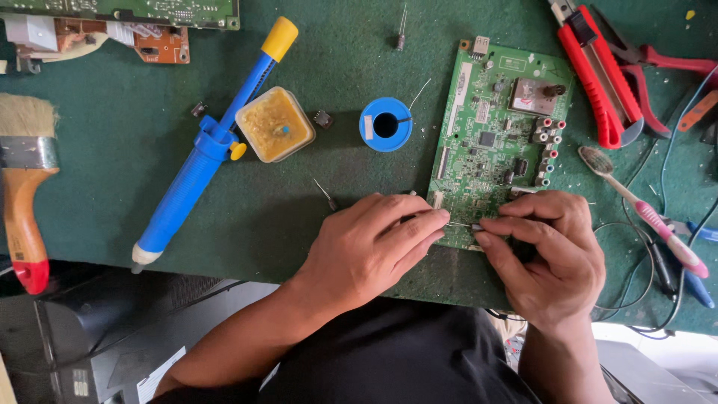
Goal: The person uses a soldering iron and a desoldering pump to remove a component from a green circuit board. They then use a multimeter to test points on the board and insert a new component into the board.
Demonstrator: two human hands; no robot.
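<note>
Fingers of the left hand are pinched together around something thin and pale at the near edge of the green circuit board, and the fingers of the right hand are closed in a matching pinch just beside them, the two sets of tips almost touching. What they grip is too small to name; it looks like a fine wire or pin running left to right between the two hands. The board lies directly beyond the fingertips on the green table, its long axis pointing away from the person, and its near edge sits under both hands, so neither hand is clearly nearer. Well to the left lie a blue desoldering pump with a yellow cap, a small tub of yellow flux touching it, and a blue solder spool close to the board's left edge. A pink toothbrush lies just right of the right hand, red-handled cutters sit beyond it, and a wooden-handled paintbrush rests at the far left.
</note>
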